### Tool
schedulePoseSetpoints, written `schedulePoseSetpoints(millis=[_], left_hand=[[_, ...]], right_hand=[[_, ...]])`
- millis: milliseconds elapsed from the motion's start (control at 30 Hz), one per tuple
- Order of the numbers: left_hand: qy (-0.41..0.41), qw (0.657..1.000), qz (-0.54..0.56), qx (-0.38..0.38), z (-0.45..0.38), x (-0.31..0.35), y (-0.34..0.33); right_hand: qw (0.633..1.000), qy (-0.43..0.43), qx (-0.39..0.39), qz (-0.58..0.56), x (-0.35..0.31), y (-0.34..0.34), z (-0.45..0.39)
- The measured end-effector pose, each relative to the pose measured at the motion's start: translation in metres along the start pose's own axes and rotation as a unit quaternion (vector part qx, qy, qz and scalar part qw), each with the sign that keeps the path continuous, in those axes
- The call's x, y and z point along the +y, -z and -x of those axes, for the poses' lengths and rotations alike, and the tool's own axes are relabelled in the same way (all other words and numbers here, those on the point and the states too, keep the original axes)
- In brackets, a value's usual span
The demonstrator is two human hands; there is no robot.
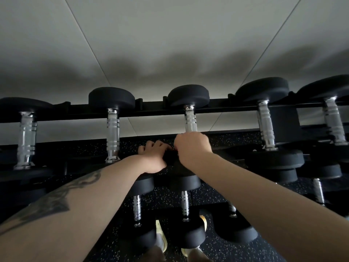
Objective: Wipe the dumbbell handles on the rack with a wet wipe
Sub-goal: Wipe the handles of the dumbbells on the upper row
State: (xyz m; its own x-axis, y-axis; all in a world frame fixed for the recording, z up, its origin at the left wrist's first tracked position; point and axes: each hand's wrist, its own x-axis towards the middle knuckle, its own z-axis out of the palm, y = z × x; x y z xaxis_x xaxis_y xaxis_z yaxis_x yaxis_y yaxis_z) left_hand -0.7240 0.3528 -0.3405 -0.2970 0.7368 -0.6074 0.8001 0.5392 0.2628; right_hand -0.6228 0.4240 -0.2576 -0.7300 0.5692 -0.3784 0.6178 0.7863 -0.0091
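We see the right hand [192, 148] curled round the near end of the middle dumbbell handle [190, 121] on the upper tier of the rack [151, 110]; the grip is pressed together on the handle. No wipe is discernible under the fingers. The left hand [154, 157] lies on that dumbbell's near black head [171, 157], fingers bent over its edge. Neighbouring dumbbells sit either side; more sit on the lower tier.
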Motion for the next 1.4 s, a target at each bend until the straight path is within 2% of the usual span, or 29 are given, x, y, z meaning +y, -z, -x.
schedulePoseSetpoints(millis=[133,233,300,433,500,600,700,767,867,933,1067,1267,1400], left_hand=[[0.001,1.000,-0.005,-0.004,0.001,0.000,0.001],[-0.004,1.000,0.007,0.004,0.000,-0.001,0.000],[-0.010,1.000,0.015,0.008,0.001,-0.002,-0.001],[-0.012,1.000,0.022,0.003,0.001,-0.002,0.001],[-0.010,1.000,0.018,0.001,0.001,-0.001,0.001],[-0.010,1.000,0.021,0.005,0.000,-0.002,0.000],[-0.007,1.000,0.020,0.006,-0.001,-0.002,0.000],[-0.004,1.000,0.011,0.005,-0.002,-0.002,-0.001],[-0.003,1.000,0.021,0.002,-0.004,-0.003,-0.002],[-0.003,1.000,0.029,-0.003,-0.004,-0.004,-0.002],[-0.002,1.000,0.022,-0.007,-0.004,-0.004,-0.002],[-0.002,0.999,0.032,-0.004,-0.004,-0.004,-0.002],[-0.002,0.999,0.034,0.004,-0.003,-0.004,-0.002]], right_hand=[[0.999,0.014,-0.038,-0.001,0.002,0.007,-0.005],[0.993,-0.005,-0.052,-0.105,0.036,0.006,0.009],[0.987,-0.012,-0.035,-0.159,0.059,0.001,0.021],[0.972,0.024,0.050,-0.228,0.069,-0.016,0.014],[0.969,0.054,0.128,-0.206,0.063,-0.021,-0.003],[0.949,0.023,0.255,-0.181,0.060,-0.017,-0.028],[0.939,0.031,0.306,-0.156,0.057,-0.024,-0.023],[0.941,0.061,0.281,-0.178,0.055,-0.035,-0.002],[0.937,0.021,0.192,-0.291,0.061,-0.036,0.018],[0.933,0.007,0.153,-0.326,0.066,-0.037,0.017],[0.939,-0.010,0.170,-0.297,0.060,-0.042,0.015],[0.947,-0.058,0.154,-0.276,0.052,-0.036,0.000],[0.910,-0.102,0.189,-0.354,0.052,-0.019,-0.034]])
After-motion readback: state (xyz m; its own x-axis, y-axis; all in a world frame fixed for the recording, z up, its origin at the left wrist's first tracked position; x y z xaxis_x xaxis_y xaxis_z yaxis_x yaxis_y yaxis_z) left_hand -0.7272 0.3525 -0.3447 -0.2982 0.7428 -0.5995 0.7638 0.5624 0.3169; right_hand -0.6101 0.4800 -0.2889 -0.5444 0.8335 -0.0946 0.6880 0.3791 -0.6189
